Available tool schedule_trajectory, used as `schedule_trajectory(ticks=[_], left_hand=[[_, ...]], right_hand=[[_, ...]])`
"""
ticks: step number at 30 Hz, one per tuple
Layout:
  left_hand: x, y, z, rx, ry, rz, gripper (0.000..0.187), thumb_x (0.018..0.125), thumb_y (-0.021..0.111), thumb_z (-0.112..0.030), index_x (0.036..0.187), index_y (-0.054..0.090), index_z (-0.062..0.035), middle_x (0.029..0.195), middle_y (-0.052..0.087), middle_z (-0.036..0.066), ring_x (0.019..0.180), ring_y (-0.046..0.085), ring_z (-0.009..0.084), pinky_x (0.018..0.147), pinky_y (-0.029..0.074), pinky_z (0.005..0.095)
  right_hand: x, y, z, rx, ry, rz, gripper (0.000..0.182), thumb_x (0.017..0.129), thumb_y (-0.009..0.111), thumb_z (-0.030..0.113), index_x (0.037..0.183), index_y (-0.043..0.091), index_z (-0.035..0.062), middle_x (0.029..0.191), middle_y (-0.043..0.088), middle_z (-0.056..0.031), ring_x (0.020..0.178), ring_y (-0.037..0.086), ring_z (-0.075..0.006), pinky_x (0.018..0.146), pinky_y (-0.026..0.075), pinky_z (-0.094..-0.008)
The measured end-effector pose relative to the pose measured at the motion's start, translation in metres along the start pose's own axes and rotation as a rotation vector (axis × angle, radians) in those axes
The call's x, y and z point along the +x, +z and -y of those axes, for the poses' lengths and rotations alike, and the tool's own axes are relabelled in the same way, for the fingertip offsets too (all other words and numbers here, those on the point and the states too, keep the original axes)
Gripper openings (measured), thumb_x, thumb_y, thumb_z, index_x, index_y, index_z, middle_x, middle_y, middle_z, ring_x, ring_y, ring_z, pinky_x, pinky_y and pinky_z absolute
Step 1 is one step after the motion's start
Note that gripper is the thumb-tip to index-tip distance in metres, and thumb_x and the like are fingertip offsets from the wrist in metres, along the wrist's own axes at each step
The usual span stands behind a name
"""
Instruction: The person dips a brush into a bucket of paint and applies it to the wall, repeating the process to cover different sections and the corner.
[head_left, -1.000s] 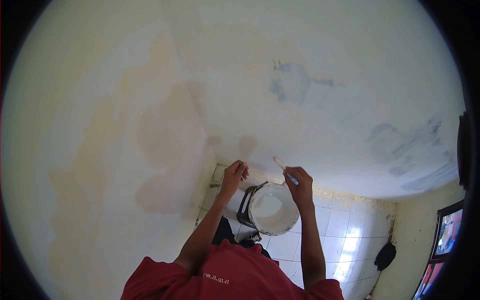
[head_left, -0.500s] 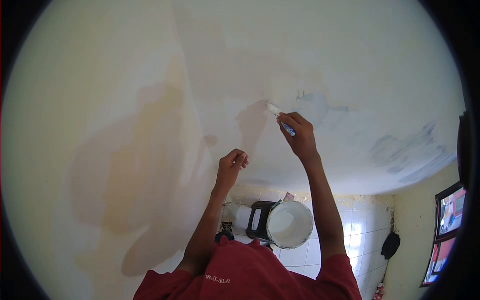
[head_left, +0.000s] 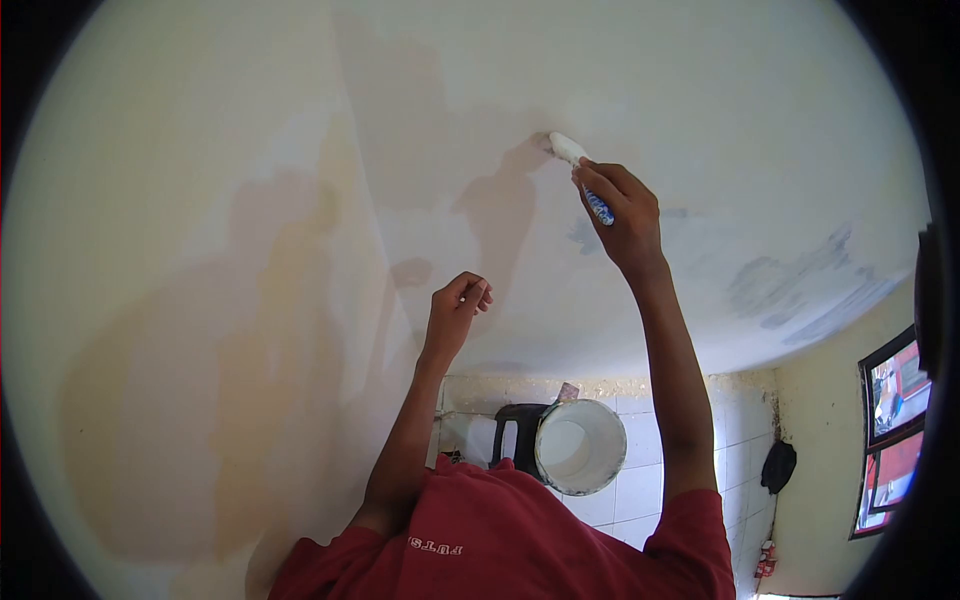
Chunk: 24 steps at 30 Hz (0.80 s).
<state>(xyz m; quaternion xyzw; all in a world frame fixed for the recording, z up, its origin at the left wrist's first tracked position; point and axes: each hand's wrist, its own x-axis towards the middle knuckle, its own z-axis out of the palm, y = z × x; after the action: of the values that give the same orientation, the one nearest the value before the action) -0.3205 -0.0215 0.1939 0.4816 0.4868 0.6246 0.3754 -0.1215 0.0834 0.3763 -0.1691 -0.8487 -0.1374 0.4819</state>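
Note:
My right hand (head_left: 622,212) is closed around a paintbrush (head_left: 597,203) with a blue-and-white handle. White paint coats the brush head, and its tip touches or nearly touches the pale wall (head_left: 700,110). Grey-blue smudges (head_left: 795,280) mark the wall lower and to the right of that hand. My left hand (head_left: 461,304) is raised in front of the wall near the corner, its fingers curled together; whether anything is inside them is hidden. Below, a round white bucket (head_left: 617,450) with whitish paint in the bottom stands beside a black stool (head_left: 507,440).
White floor tiles (head_left: 638,492) run along the wall's foot. A second wall (head_left: 180,130) meets the first at a corner on the left. At the far right are a dark-framed window (head_left: 868,440) and a black cloth-like item (head_left: 779,467). Shadows fall across both walls.
My right hand has moved the paintbrush up and slightly right along the wall, from beside the grey-blue patch to above it. My left hand has risen a little, its fingers still curled.

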Motion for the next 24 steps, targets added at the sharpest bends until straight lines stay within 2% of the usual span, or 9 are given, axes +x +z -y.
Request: schedule_trajectory(ticks=[5, 12, 14, 17, 24], left_hand=[[0.004, 0.004, -0.001, -0.016, 0.016, -0.016, 0.021, 0.101, 0.055, -0.018, 0.09, 0.064, -0.0032, 0.076, 0.064, 0.002, 0.071, 0.059, 0.0082, 0.066, 0.047, 0.025], [0.007, 0.011, -0.01, -0.054, 0.032, -0.034, 0.02, 0.101, 0.055, -0.018, 0.09, 0.064, -0.0035, 0.076, 0.064, 0.002, 0.071, 0.058, 0.0084, 0.067, 0.047, 0.0249], [0.009, 0.015, -0.012, -0.073, 0.041, -0.027, 0.02, 0.101, 0.055, -0.018, 0.091, 0.064, -0.0034, 0.076, 0.064, 0.002, 0.071, 0.058, 0.0084, 0.067, 0.047, 0.025], [0.011, 0.02, -0.011, -0.083, 0.031, -0.019, 0.02, 0.101, 0.055, -0.018, 0.091, 0.064, -0.0032, 0.076, 0.064, 0.002, 0.071, 0.058, 0.0085, 0.067, 0.047, 0.025], [0.013, 0.027, -0.015, -0.049, 0.034, 0.014, 0.019, 0.101, 0.055, -0.017, 0.091, 0.064, -0.0031, 0.076, 0.064, 0.002, 0.071, 0.058, 0.0083, 0.067, 0.047, 0.0249]], right_hand=[[0.002, -0.006, 0.001, -0.049, -0.074, -0.096, 0.031, 0.074, 0.071, -0.004, 0.104, 0.067, 0.0056, 0.102, 0.069, -0.0134, 0.089, 0.07, -0.0285, 0.07, 0.059, -0.0361], [-0.022, -0.016, 0.006, -0.112, -0.178, -0.103, 0.031, 0.074, 0.071, -0.002, 0.105, 0.068, 0.0038, 0.103, 0.067, -0.0174, 0.089, 0.07, -0.0295, 0.07, 0.058, -0.0361], [-0.046, -0.005, -0.001, -0.11, -0.162, 0.033, 0.031, 0.074, 0.069, 0.0, 0.105, 0.067, 0.0035, 0.106, 0.066, -0.0186, 0.092, 0.069, -0.0311, 0.07, 0.058, -0.0367], [-0.08, 0.013, -0.007, -0.062, -0.125, 0.12, 0.032, 0.074, 0.068, 0.001, 0.106, 0.066, 0.0039, 0.112, 0.064, -0.0187, 0.095, 0.068, -0.0313, 0.071, 0.058, -0.0369], [-0.121, 0.019, 0.008, 0.019, -0.032, 0.255, 0.033, 0.072, 0.07, -0.001, 0.105, 0.067, 0.002, 0.108, 0.066, -0.0181, 0.091, 0.069, -0.0314, 0.072, 0.058, -0.0386]])
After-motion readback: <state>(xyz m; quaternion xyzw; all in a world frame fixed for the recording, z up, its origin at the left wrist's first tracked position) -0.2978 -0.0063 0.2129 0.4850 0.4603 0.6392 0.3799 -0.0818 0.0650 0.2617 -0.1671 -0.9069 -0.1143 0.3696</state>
